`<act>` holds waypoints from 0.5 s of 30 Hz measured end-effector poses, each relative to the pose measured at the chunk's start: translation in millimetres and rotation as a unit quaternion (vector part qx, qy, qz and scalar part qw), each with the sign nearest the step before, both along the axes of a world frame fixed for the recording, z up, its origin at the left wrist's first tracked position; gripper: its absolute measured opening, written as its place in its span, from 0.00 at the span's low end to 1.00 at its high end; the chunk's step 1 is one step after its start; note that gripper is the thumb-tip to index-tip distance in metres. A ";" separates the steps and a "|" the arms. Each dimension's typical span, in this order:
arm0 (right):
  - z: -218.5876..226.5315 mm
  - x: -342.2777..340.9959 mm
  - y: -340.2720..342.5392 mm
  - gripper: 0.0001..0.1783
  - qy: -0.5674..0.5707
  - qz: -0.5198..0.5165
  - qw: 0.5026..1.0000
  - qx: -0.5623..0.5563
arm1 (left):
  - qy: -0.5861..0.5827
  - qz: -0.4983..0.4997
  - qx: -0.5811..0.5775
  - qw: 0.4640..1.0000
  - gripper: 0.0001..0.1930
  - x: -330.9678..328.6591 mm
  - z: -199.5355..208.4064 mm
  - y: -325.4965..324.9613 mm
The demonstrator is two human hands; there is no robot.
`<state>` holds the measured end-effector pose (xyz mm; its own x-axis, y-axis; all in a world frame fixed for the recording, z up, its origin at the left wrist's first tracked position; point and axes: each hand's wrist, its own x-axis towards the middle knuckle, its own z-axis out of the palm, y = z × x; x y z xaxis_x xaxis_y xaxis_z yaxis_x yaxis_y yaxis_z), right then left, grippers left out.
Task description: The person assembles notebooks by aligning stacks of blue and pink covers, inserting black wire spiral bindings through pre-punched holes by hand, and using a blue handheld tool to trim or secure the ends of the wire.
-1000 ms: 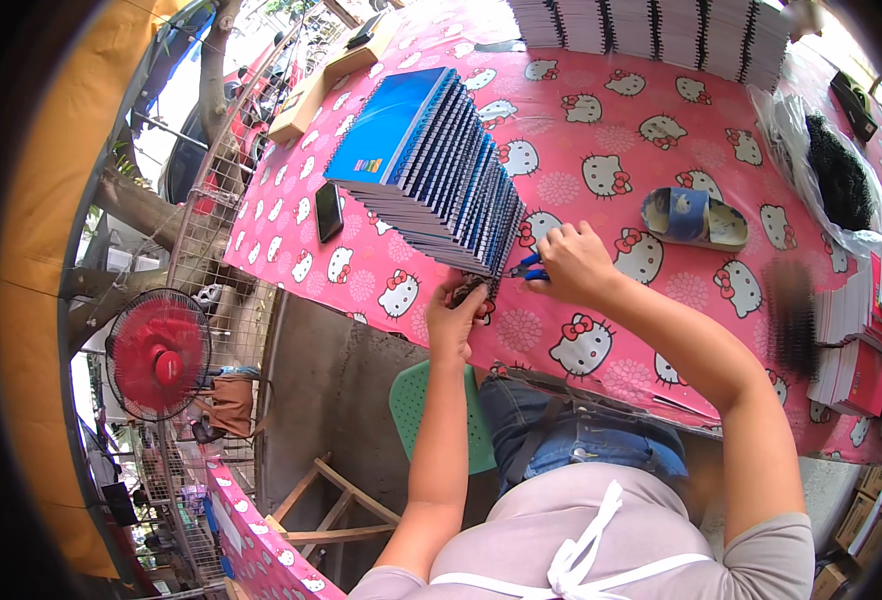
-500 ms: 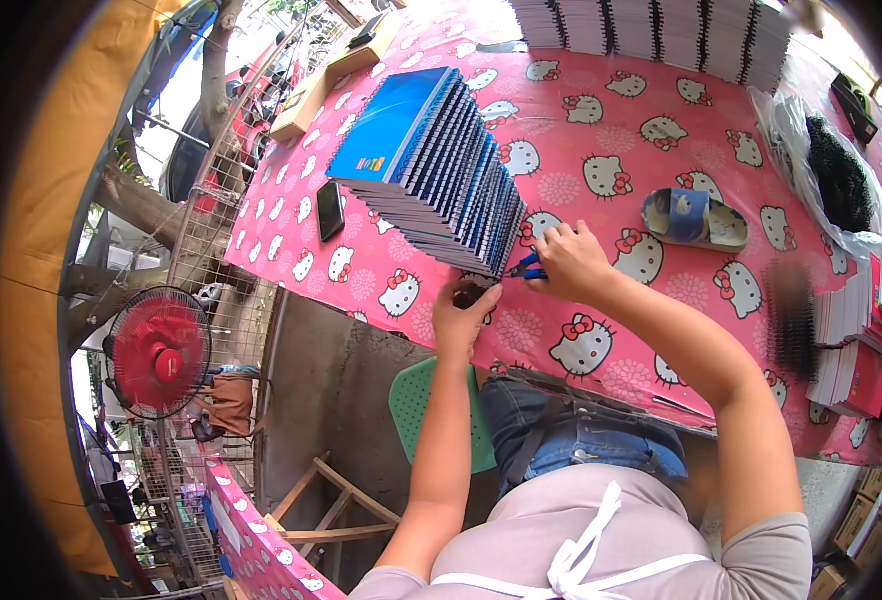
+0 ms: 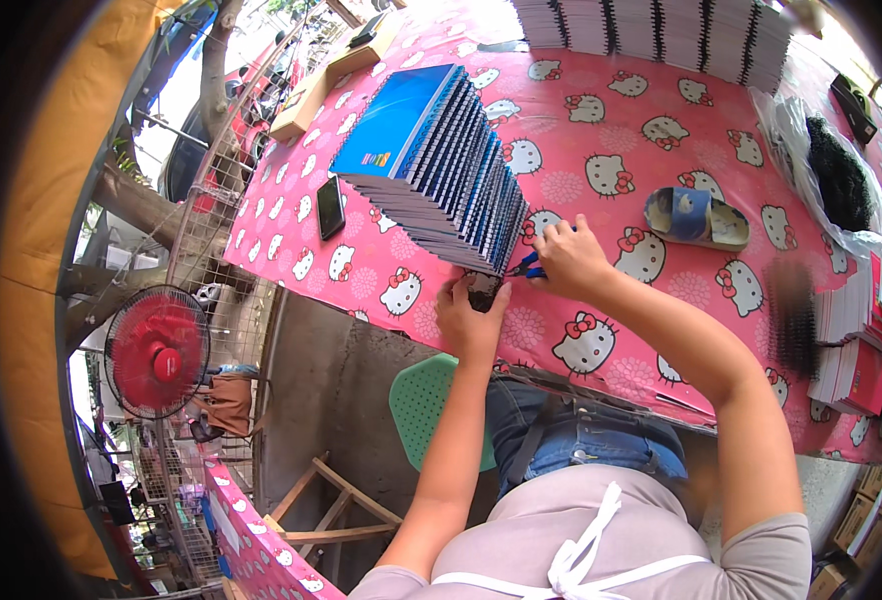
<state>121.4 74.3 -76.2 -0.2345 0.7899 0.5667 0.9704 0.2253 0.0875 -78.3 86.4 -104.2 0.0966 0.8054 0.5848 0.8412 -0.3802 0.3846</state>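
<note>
At the near foot of the blue notebook stack (image 3: 436, 170) on the counter (image 3: 621, 138), the right hand (image 3: 573, 262) curls its fingers round blue-handled pliers (image 3: 531, 271); the left hand (image 3: 473, 315) spreads its fingers — any grip, I cannot tell.

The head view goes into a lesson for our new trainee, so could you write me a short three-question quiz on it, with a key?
1. The top cover of the notebook stack is: a) red; b) blue; c) green.
2. True or false: the slipper lies to the right of the notebook stack.
3. Which of the person's hands holds the blue-handled tool?

Key: 1. b. 2. True. 3. The right hand.
</note>
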 end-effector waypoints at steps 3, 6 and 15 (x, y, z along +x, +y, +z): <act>16.7 -8.9 3.0 0.23 0.063 -0.001 0.943 -0.326 | -0.029 0.003 -0.037 0.999 0.18 1.8 -1.0 -2.9; 22.6 -10.7 4.0 0.23 0.073 0.006 0.930 -0.360 | -0.031 -0.027 -0.027 0.999 0.15 -2.9 -7.5 0.8; -1.4 -2.9 8.9 0.22 0.002 0.057 0.997 -0.042 | -0.010 -0.043 -0.023 0.999 0.11 -1.5 -17.3 -0.1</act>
<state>118.6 83.1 -77.7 -0.3230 0.8032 0.5006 0.9384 0.3406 0.0591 -79.9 86.2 -121.5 0.1553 0.8210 0.5494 0.7975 -0.4325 0.4207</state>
